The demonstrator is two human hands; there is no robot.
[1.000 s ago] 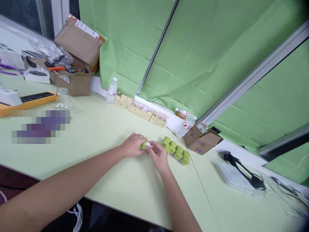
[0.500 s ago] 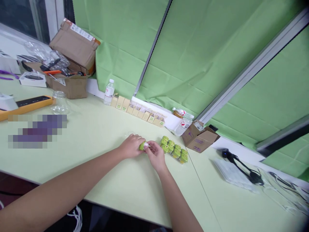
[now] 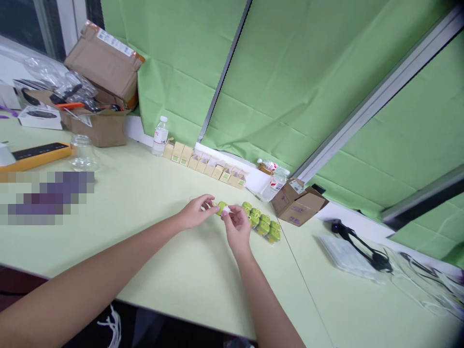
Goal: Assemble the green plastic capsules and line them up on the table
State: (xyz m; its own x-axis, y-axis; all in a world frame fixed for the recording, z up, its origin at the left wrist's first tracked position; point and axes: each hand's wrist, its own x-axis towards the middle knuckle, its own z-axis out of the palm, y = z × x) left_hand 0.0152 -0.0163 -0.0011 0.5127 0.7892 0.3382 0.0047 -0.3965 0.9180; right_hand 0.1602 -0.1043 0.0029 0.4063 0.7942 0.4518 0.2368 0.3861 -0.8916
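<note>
I've got both hands on one small green piece (image 3: pixel 221 208), held just above the counter (image 3: pixel 152 203). Left hand (image 3: pixel 194 212) pinches its green end, right hand (image 3: pixel 237 224) fingertips grip the white cap end. Looks like mid cap-fitting, prob. Next: keep ends aligned w/ steady pinch. Green cluster (image 3: pixel 263 224) lies just beside right hand.

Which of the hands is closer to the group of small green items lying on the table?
The right hand. It lies just left of the group of small green items, almost touching them. The left hand is farther left, beyond the green piece both hands hold.
</note>
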